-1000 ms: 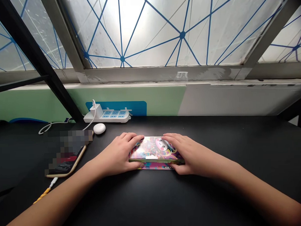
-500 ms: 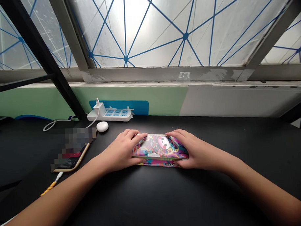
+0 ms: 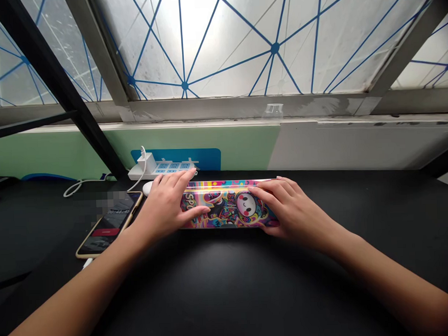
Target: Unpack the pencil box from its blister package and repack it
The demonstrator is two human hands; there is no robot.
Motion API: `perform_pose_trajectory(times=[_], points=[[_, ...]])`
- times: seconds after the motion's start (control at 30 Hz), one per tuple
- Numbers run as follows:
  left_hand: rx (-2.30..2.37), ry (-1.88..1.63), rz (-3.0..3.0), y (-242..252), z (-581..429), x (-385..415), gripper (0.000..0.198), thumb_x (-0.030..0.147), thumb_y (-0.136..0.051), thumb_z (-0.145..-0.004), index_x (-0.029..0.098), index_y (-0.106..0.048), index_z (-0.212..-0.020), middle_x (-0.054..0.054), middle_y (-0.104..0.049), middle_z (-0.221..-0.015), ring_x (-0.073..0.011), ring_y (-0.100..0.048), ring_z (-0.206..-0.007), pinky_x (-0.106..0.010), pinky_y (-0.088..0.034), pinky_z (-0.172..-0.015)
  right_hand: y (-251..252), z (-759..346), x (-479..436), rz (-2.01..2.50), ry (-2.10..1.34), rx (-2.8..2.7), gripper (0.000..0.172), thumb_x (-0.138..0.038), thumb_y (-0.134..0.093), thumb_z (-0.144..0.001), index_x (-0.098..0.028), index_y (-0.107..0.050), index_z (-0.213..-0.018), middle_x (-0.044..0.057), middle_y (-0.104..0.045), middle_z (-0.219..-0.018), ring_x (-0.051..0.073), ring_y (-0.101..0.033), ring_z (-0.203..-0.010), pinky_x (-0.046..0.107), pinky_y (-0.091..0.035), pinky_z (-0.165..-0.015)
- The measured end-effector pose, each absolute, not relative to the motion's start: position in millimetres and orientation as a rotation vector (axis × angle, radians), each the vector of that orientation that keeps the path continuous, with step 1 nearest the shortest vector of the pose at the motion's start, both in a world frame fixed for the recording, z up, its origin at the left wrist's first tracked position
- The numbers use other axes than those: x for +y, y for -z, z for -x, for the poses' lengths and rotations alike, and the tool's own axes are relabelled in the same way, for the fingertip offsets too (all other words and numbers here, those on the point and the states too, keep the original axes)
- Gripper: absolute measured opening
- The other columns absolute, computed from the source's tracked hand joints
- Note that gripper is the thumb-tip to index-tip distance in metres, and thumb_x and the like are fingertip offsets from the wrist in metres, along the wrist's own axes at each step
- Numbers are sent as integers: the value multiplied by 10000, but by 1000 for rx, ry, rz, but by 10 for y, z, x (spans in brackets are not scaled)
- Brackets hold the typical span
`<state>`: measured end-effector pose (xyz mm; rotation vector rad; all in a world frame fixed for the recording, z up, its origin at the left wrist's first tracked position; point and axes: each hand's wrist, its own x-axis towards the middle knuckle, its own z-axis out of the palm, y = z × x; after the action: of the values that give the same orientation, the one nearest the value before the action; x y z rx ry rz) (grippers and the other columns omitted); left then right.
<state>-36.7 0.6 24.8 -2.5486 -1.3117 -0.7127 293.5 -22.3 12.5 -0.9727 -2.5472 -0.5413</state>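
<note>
A colourful pencil box (image 3: pixel 229 209) with cartoon prints and a round white smiling face lies on the black desk in front of me. My right hand (image 3: pixel 284 202) grips its right end, fingers over the far edge and top, thumb at the near edge. At the left end, my left hand (image 3: pixel 168 199) is spread open, its thumb resting on the printed face and its fingers reaching past the far edge. The lid looks closed.
A phone (image 3: pixel 112 226) with a cable plugged in lies at left. Behind my left hand are a white rounded case (image 3: pixel 147 189) and a white power strip (image 3: pixel 165 169) with a plugged-in charger (image 3: pixel 146 162). A black metal post (image 3: pixel 70 100) slants at the left.
The pencil box's printed face has flattened and come fully into view. My left hand has loosened from the left end and spread its fingers, while the right keeps its grip.
</note>
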Motion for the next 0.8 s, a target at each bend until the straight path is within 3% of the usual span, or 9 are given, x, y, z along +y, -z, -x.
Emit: perform_pose_trajectory(times=[0.17, 0.3, 0.43, 0.57, 0.67, 0.8], points=[[-1305, 769, 2664, -293, 441, 27, 656, 640, -685, -840, 147, -590, -1262, -153, -672, -1166, -318, -620, -1089, -468, -502, -951, -139, -2908, -268, 926, 502, -2530, 780, -422, -736, -825, -161, -389, -1473, 192, -580, -1313, 353, -521, -1242, 611, -312, -1137], [-1125, 789, 2649, -366, 450, -14, 597, 577, -776, -784, 161, -597, -1172, -125, -683, -1106, -306, -634, -1046, -530, -434, -1045, -177, -2899, -296, 931, 467, -2346, 759, -555, -740, -830, -149, -456, -1404, 213, -577, -1319, 379, -482, -1293, 595, -341, -1124], [-1006, 783, 2602, -390, 444, -49, 536, 542, -808, -773, 179, -592, -1104, -88, -705, -1035, -274, -675, -982, -586, -294, -1159, -243, -2909, -312, 963, 464, -2260, 621, -479, -752, -851, -166, -504, -1327, 152, -684, -1139, 310, -645, -1038, 510, -458, -995], [-918, 749, 2546, -350, 386, -89, 319, 458, -743, -867, 194, -581, -943, -51, -719, -929, -228, -698, -862, -582, -292, -1166, -265, -2859, -395, 932, 592, -2313, 317, -379, -697, -914, -179, -576, -1130, 86, -708, -918, 252, -658, -799, 445, -509, -868], [-901, 636, 2592, -305, 309, -133, 231, 392, -685, -913, 189, -579, -937, -60, -738, -936, -232, -711, -855, -558, -361, -1125, -214, -2761, -485, 978, 583, -2364, 138, -254, -610, -953, -176, -575, -1061, 111, -724, -956, 264, -674, -824, 429, -528, -839], [-977, 488, 2685, -240, 214, -196, 274, 384, -658, -922, 181, -595, -1094, -116, -744, -1111, -283, -711, -990, -492, -464, -1011, -125, -2633, -582, 1077, 558, -2410, 199, -141, -517, -943, -157, -596, -1125, 148, -746, -1084, 300, -705, -924, 470, -539, -870]])
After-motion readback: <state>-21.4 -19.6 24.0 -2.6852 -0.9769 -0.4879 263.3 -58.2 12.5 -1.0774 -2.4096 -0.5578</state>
